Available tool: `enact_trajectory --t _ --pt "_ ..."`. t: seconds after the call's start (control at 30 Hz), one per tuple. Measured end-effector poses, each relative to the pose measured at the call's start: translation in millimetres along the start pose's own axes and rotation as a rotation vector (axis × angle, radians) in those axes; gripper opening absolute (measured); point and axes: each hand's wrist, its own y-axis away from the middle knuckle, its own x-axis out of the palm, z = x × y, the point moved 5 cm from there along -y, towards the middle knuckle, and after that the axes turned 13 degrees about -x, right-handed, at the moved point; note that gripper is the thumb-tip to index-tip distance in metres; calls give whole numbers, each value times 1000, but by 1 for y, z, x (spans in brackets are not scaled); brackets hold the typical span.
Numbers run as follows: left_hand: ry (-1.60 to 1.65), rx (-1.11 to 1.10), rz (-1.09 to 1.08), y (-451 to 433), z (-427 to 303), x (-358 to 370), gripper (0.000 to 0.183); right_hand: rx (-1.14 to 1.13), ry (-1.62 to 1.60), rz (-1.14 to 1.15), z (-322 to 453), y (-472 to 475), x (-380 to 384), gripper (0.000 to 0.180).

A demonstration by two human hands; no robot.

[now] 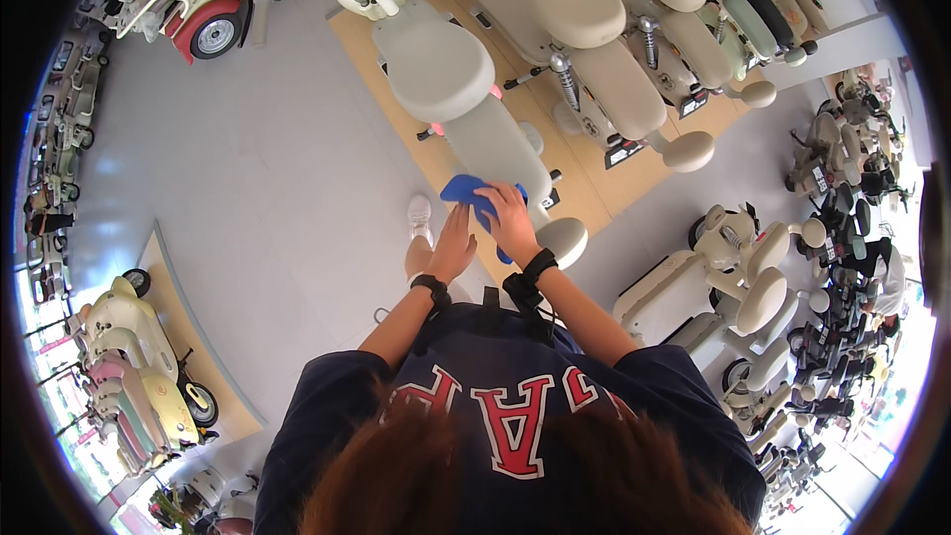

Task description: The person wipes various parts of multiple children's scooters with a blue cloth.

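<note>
A blue cloth [462, 187] is bunched under my right hand [513, 221], whose fingers curl over it at the rear end of a pale grey electric scooter's long seat [496, 145]. Part of the cloth hangs below that hand. My left hand [452, 245] is just left of it, flat, fingers stretched towards the cloth's lower edge and thumb apart. Whether its fingertips touch the cloth is unclear. Behind the seat's end, close to my right hand, is the scooter's rounded backrest pad [563, 241]. Further forward sits its wide front saddle [442, 74].
More beige scooters [620, 89] stand close alongside on a wood-coloured platform [587, 189]. Further scooters [732, 267] fill the right side, where a person [888, 279] bends over. A red-and-cream vehicle [204, 26] is at upper left; yellow and pastel scooters [137, 371] stand lower left. Grey floor [245, 163] lies between.
</note>
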Motion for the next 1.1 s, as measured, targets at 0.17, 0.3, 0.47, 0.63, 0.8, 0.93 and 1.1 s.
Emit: enact_trajectory --t 0.17,0.3,0.47,0.63,0.8,0.93,1.1 --pt "142 -21 -59 -85 8 -69 72 -80 -34 -134 -3 -103 13 55" --pt "165 66 -160 -148 9 -130 75 -151 81 -27 -34 -176 34 59" --pt "53 181 -65 -207 31 -158 86 -76 368 354 -73 -222 70 109" --pt "-320 214 149 -245 49 -136 105 -92 424 392 -88 -226 85 103" --pt "-465 241 67 -254 53 -116 108 -175 504 448 -92 -226 90 92" --pt "-522 264 108 -265 63 -113 101 -139 531 530 -92 -232 97 87" --pt "-436 268 195 -271 63 -122 89 -139 553 574 -95 -242 94 79"
